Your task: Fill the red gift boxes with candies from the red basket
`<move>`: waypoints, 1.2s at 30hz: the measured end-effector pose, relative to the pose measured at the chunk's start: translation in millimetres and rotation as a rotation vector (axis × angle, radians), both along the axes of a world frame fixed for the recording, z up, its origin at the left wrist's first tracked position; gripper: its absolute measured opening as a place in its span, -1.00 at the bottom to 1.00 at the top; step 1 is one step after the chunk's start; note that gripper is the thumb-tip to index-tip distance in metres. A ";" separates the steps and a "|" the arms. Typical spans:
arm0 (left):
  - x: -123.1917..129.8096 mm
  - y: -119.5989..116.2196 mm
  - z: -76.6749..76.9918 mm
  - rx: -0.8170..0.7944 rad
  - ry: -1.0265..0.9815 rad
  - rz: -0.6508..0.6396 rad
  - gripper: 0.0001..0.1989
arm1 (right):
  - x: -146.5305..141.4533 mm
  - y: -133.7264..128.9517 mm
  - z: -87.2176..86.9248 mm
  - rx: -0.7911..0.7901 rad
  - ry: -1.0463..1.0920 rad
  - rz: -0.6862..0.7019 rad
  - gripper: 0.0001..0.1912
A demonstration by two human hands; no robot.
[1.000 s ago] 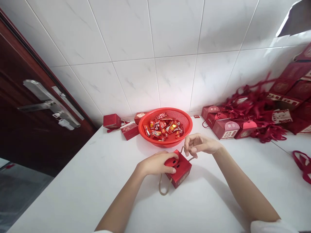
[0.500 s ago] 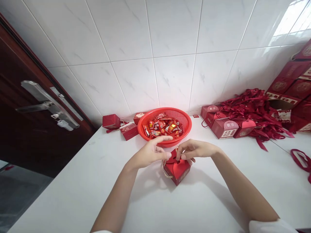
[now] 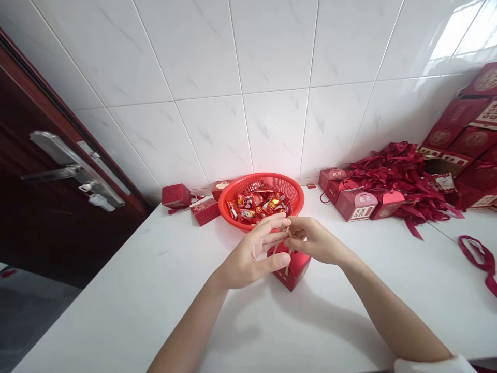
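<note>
A small red gift box (image 3: 292,273) sits on the white table in front of me, its top flaps folded over. Beige twisted cord (image 3: 288,257) rises from the box's top. My right hand (image 3: 316,241) pinches the upper part of this cord between thumb and fingers, above the box. My left hand (image 3: 248,256) is open at the left of the box, thumb and fingers apart, fingertips close to the cord and to my right fingers. Whether the left fingertips touch the cord, I cannot tell. The hands hide part of the box top.
A red plastic basket (image 3: 300,203) of wrapped candies (image 3: 267,203) stands just behind the box. Red boxes (image 3: 176,197) lie at left. More boxes (image 3: 357,206), heaped ribbons (image 3: 404,168) and stacked boxes (image 3: 473,142) are at right, against the tiled wall.
My right hand has drawn the cord up from the box top. My left hand has shifted right, towards the right hand, its fingers more spread. The box appears slightly farther right.
</note>
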State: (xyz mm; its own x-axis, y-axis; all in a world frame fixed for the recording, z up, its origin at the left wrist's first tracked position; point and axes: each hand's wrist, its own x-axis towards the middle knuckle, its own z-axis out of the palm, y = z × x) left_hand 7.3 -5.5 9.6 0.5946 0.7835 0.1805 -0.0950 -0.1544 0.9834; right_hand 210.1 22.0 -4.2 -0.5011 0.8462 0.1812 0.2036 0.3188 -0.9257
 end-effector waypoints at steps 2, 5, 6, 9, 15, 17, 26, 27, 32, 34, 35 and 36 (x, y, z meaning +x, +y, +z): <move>0.2 -0.4 0.2 0.029 0.023 0.034 -0.44 | 2.4 0.5 1.3 0.015 -0.010 -0.039 -0.93; -1.0 -0.1 3.0 0.093 0.051 0.077 -0.51 | 14.6 2.5 8.5 0.003 0.018 -0.106 -0.88; -1.9 0.5 4.1 0.120 0.059 0.086 -0.54 | 21.3 3.0 11.9 0.003 0.039 -0.144 -0.85; -5.9 4.3 6.1 0.189 0.079 0.102 -0.66 | 49.5 3.1 21.9 0.039 0.102 -0.310 -0.76; -13.7 14.8 4.6 0.220 0.135 0.157 -0.72 | 122.9 2.5 19.9 0.122 0.200 -0.725 -0.65; -14.9 17.1 4.5 0.208 0.150 0.165 -0.72 | 144.0 6.8 10.0 0.137 0.205 -0.833 -0.64; -18.0 20.6 4.5 0.218 0.190 0.176 -0.75 | 185.2 49.7 -39.2 0.183 0.269 -1.128 -0.71; -18.5 20.7 4.2 0.226 0.194 0.170 -0.75 | 185.5 52.8 -40.9 0.182 0.296 -1.150 -0.74; -20.0 21.7 2.6 0.244 0.198 0.146 -0.77 | 182.4 57.9 -44.5 0.228 0.362 -1.170 -0.78; -19.9 22.1 2.1 0.250 0.199 0.142 -0.78 | 180.3 57.9 -46.4 0.244 0.371 -1.167 -0.76; -19.7 22.2 1.9 0.254 0.201 0.139 -0.78 | 179.4 58.0 -47.4 0.249 0.375 -1.171 -0.75; -19.4 22.1 1.8 0.258 0.203 0.136 -0.77 | 178.5 58.4 -48.5 0.253 0.380 -1.175 -0.74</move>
